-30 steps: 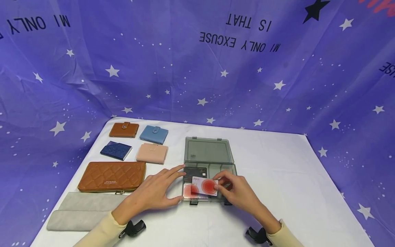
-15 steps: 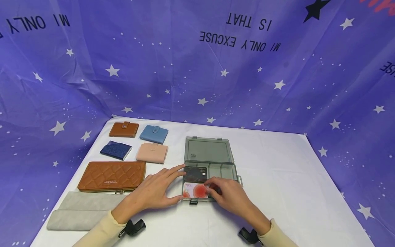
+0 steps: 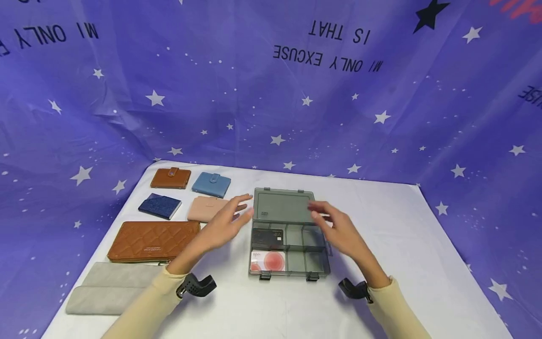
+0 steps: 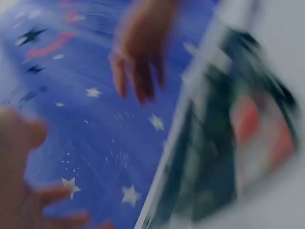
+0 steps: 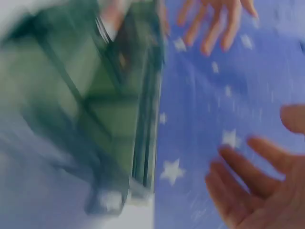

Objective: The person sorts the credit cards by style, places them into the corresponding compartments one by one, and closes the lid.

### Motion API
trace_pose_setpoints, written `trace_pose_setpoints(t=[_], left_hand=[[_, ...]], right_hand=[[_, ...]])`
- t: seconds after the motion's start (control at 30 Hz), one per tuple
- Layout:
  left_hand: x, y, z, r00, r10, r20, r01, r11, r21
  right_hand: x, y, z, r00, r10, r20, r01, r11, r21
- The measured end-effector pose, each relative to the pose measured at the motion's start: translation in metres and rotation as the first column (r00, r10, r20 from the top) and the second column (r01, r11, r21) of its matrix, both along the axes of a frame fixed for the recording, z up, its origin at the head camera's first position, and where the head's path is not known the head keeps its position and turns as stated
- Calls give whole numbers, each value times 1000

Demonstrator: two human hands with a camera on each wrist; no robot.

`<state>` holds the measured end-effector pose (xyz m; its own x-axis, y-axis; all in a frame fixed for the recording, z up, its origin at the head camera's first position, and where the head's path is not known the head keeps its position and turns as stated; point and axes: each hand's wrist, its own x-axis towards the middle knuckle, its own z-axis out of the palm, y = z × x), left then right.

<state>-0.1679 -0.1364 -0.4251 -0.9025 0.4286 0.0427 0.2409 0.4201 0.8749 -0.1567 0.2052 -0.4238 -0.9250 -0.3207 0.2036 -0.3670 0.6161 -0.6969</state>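
A smoky see-through plastic box (image 3: 299, 263) lies on the table with its lid (image 3: 283, 205) folded back. In its back left compartment is a black card (image 3: 264, 239) marked VIP; the front left one holds a white card (image 3: 268, 261) with red circles. My left hand (image 3: 222, 228) hovers by the left edge of the lid, fingers spread and holding nothing. Above the lid's right side is my right hand (image 3: 340, 230), its fingers loosely bent around nothing. Both wrist views are blurred; each shows its own hand with bare, parted fingers.
Several wallets and holders lie to the left: a brown snap one (image 3: 171, 178), a blue one (image 3: 211, 184), a navy one (image 3: 159, 206), a pink one (image 3: 203, 209), a quilted brown wallet (image 3: 152, 240) and a grey one (image 3: 110, 299). A purple curtain (image 3: 271, 94) hangs behind.
The red-circle card has gone down into the front left compartment and my right hand has let it go. Both hands have lifted away from the compartments and moved back toward the lid's sides.
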Motion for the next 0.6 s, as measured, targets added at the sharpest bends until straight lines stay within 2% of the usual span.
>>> trace_pose_setpoints(t=[0.03,0.07,0.1,0.2,0.27,0.3,0.33,0.4,0.53,0.6], left_hand=[[-6,5,0,996,30,79,-38,995,90],[-12,9,-1,985,47,163,-75,982,174],[-17,14,-3,966,56,251,-119,963,243],[-28,25,-13,897,44,440,-221,907,359],[-31,31,-21,853,25,521,-267,878,396],[-32,34,-24,841,20,541,-283,869,407],[-31,36,-27,832,21,554,-297,861,413],[-31,40,-31,826,23,564,-320,842,435],[-32,40,-35,832,25,555,-341,812,474],[-33,38,-35,839,21,544,-336,806,487]], right_hand=[[-10,8,-1,999,-35,39,38,997,-62],[-19,16,-4,994,-66,90,76,990,-116],[-26,22,-8,984,-91,151,115,980,-161],[-43,33,-25,930,-86,357,192,943,-272],[-47,36,-36,887,-52,458,219,921,-321],[-48,37,-40,872,-34,489,226,912,-341],[-48,38,-43,860,-17,509,230,905,-358],[-48,38,-47,854,0,520,235,891,-388],[-50,38,-48,861,32,507,219,877,-428],[-52,37,-48,861,47,507,215,870,-444]])
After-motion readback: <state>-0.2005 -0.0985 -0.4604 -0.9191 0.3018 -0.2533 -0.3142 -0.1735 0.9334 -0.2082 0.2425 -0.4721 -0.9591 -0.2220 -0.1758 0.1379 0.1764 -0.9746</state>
